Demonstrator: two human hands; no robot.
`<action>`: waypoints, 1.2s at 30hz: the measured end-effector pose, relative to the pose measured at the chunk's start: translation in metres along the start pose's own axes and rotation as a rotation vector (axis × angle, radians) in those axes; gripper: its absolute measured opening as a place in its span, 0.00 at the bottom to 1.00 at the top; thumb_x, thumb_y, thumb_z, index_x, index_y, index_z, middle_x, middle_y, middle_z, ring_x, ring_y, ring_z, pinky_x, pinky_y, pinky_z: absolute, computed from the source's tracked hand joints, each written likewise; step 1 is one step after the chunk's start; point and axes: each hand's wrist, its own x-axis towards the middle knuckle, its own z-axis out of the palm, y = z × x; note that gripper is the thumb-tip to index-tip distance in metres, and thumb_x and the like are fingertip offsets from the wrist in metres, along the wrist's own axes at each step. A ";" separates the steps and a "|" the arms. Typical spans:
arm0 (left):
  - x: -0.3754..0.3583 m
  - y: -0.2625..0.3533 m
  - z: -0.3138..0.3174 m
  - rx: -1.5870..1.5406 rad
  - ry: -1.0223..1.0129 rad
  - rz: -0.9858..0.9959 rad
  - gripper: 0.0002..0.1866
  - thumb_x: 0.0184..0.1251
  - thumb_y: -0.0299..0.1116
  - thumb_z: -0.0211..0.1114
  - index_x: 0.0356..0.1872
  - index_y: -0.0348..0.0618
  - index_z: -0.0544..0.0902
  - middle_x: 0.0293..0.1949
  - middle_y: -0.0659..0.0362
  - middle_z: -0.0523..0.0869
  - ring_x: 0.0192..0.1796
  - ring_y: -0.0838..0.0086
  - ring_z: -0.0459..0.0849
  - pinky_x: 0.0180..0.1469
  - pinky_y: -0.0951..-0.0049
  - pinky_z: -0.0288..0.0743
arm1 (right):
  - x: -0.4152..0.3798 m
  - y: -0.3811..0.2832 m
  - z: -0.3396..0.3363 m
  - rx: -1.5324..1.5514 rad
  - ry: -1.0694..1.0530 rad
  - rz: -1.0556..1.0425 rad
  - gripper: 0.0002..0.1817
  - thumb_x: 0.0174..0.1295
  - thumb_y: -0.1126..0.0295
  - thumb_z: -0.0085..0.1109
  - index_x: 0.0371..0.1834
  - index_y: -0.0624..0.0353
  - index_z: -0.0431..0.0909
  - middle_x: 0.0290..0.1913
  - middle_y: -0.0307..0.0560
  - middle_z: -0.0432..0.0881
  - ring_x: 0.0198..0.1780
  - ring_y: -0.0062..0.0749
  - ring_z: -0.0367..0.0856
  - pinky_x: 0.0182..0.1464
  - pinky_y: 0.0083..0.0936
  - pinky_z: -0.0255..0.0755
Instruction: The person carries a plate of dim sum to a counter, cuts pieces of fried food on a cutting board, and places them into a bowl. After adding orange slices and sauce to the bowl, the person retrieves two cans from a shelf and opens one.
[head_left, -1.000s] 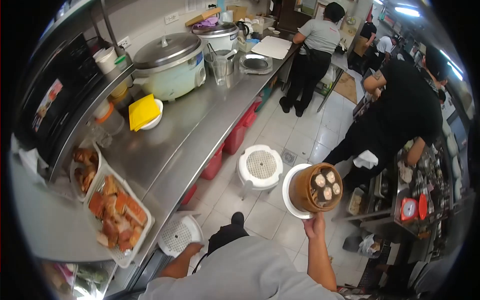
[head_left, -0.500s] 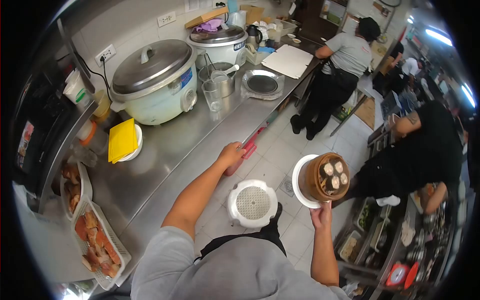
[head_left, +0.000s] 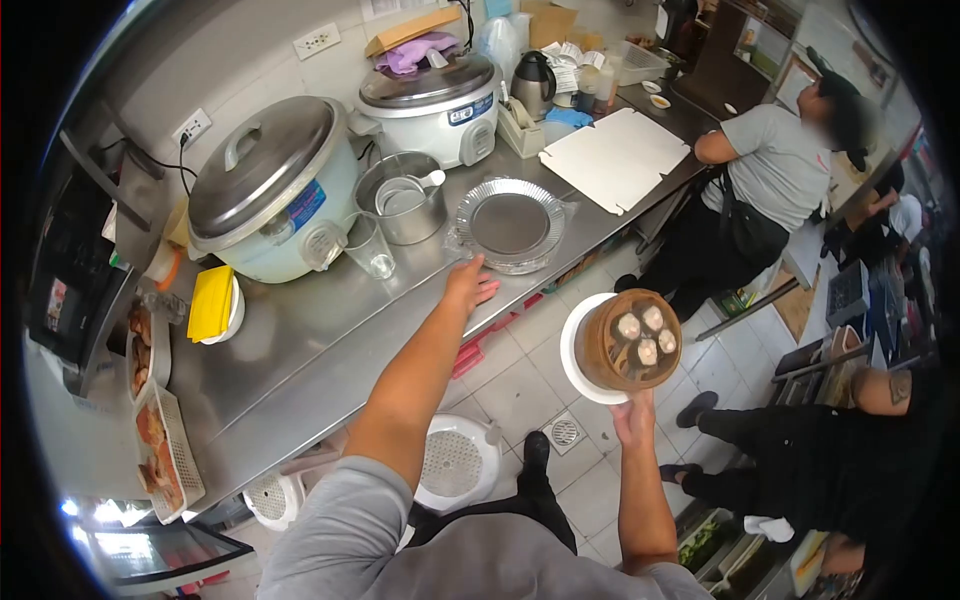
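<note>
My right hand (head_left: 633, 420) grips the near rim of a white plate (head_left: 572, 348) and holds it out over the floor. On this plate stands a round bamboo steamer (head_left: 598, 352) without a lid, with several pale dumplings (head_left: 647, 352) inside. My left hand (head_left: 470, 286) reaches over the counter's front edge with its fingers apart and nothing in them. Its fingertips are right beside a stack of round foil trays (head_left: 540, 240) in clear plastic. Behind it stand a clear plastic cup (head_left: 372, 252) and a metal pot (head_left: 418, 227) with a white-handled strainer or ladle inside.
Two large rice cookers (head_left: 268, 215) line the steel counter (head_left: 300, 360). Further along lies a white board (head_left: 615, 158). Beneath the counter's edge is a white stool (head_left: 457, 462). A person in grey (head_left: 765, 165) stands ahead; another in black (head_left: 810, 450) works at right.
My view has moved forward along the counter. My left hand has gone from the counter's edge to beside the foil trays, its fingers now apart. The steamer stays in my right hand.
</note>
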 end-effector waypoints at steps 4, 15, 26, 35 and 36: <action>0.024 -0.003 0.029 -0.089 0.076 -0.035 0.22 0.66 0.40 0.61 0.52 0.35 0.68 0.49 0.42 0.73 0.43 0.52 0.84 0.40 0.58 0.82 | 0.061 -0.015 -0.008 -0.051 -0.014 0.014 0.33 0.61 0.76 0.52 0.70 0.49 0.53 0.62 0.49 0.69 0.59 0.41 0.76 0.52 0.42 0.79; -0.012 -0.019 -0.001 -0.060 0.256 0.036 0.15 0.64 0.29 0.57 0.47 0.33 0.67 0.39 0.46 0.76 0.33 0.56 0.86 0.30 0.63 0.86 | 0.187 -0.017 0.001 -0.063 -0.024 0.120 0.34 0.55 0.79 0.47 0.68 0.45 0.55 0.60 0.46 0.69 0.56 0.43 0.77 0.49 0.41 0.79; -0.092 -0.048 -0.031 -0.196 0.326 0.022 0.22 0.69 0.44 0.58 0.54 0.39 0.67 0.44 0.49 0.79 0.43 0.57 0.85 0.35 0.63 0.84 | 0.276 0.012 0.038 -0.123 -0.053 0.248 0.27 0.61 0.77 0.49 0.65 0.48 0.58 0.60 0.47 0.69 0.58 0.45 0.75 0.55 0.40 0.74; -0.206 -0.201 -0.105 0.092 0.228 -0.291 0.18 0.71 0.47 0.53 0.49 0.46 0.76 0.44 0.58 0.82 0.46 0.67 0.82 0.45 0.64 0.75 | 0.307 0.022 0.086 -0.503 -0.098 0.288 0.17 0.63 0.69 0.51 0.56 0.59 0.68 0.53 0.48 0.73 0.52 0.37 0.76 0.50 0.31 0.74; -0.226 -0.221 -0.114 0.184 0.257 -0.345 0.16 0.71 0.46 0.53 0.48 0.46 0.77 0.43 0.59 0.82 0.46 0.67 0.82 0.44 0.65 0.76 | 0.298 0.022 0.092 -0.542 -0.124 0.243 0.20 0.64 0.68 0.52 0.58 0.59 0.68 0.54 0.48 0.73 0.52 0.37 0.76 0.51 0.32 0.73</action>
